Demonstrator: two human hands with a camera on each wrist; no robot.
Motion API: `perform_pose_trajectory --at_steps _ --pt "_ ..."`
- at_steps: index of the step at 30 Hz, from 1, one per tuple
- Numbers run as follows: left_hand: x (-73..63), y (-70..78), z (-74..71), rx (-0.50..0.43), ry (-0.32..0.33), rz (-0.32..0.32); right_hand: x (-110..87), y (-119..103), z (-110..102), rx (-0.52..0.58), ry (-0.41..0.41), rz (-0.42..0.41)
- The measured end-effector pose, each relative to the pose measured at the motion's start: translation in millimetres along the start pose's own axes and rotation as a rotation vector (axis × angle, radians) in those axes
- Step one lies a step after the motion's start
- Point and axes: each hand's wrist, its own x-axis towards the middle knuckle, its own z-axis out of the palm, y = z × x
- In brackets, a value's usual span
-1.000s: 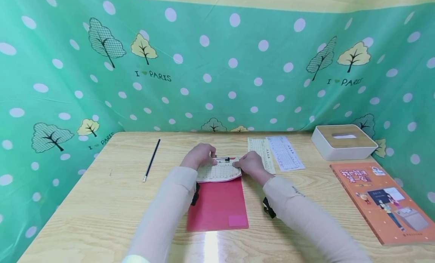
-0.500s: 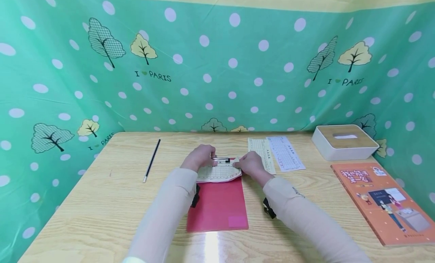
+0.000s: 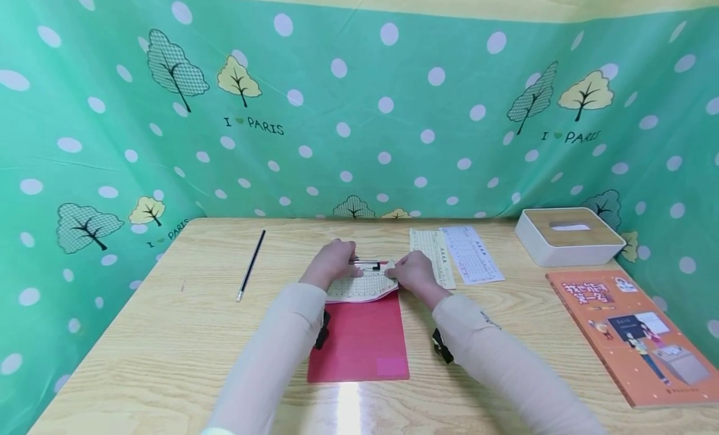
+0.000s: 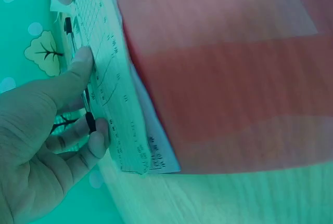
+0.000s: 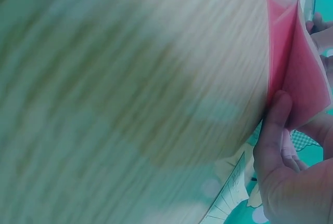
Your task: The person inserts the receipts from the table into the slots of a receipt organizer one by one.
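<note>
Little is changed since a second ago: the printed sheets (image 3: 359,288), over the far part of the red folder (image 3: 357,344), are pinched by fingers of the left hand (image 3: 332,261) and right hand (image 3: 415,274), apparently being steadied.

There is room to pass over the table (image 3: 151,347) left of the pencil (image 3: 251,265) and between the right sleeve (image 3: 500,363) and the book (image 3: 631,335), while fingers (image 4: 97,143) and papers (image 3: 358,288) block the middle and the curtain (image 3: 359,148) closes the far edge.
</note>
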Motion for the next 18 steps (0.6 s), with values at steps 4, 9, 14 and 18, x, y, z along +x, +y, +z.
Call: perform_pose_trajectory --at_steps 4,9,14,18 --pt "1.8 0.0 1.1 0.010 0.025 0.025 0.0 -0.4 0.7 0.001 0.017 0.002" --pt "2.3 1.7 -1.9 -0.007 0.009 0.005 0.0 -0.7 2.6 -0.002 0.047 -0.007" --pt "1.4 3.1 -4.5 -0.022 -0.015 -0.006 -0.3 0.4 3.7 0.002 0.067 -0.014" --pt "-0.2 2.7 -4.2 0.002 -0.017 0.017 -0.6 1.3 3.9 -0.002 0.072 -0.016"
